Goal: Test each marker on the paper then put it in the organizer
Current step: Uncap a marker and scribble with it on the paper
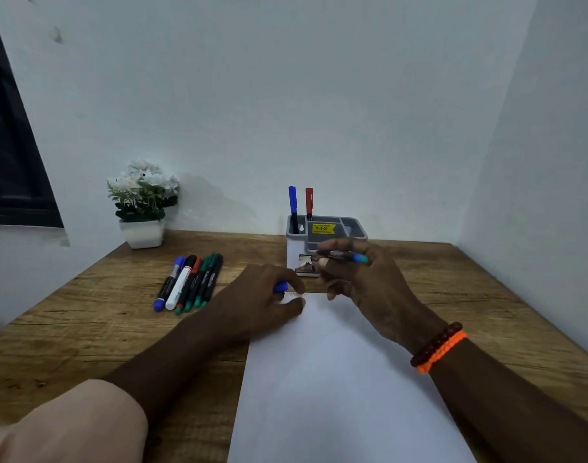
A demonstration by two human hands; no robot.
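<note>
Paper (336,379) lies on the wooden table (85,322), and we see faint scribbles at its far edge. Our right hand (362,282) grasps a marker (344,256) with a blue end, level above the paper. Our left hand (269,295) is curled around a blue cap (281,287) at the paper's far left corner. At 12 o'clock from the hands stands the grey organizer (326,242), touching the paper's far edge, with a blue pen (293,208) and a red pen (309,202) upright in its back left compartment. At 10 o'clock, six markers (189,282) lie side by side, near a white flower pot (142,208).
</note>
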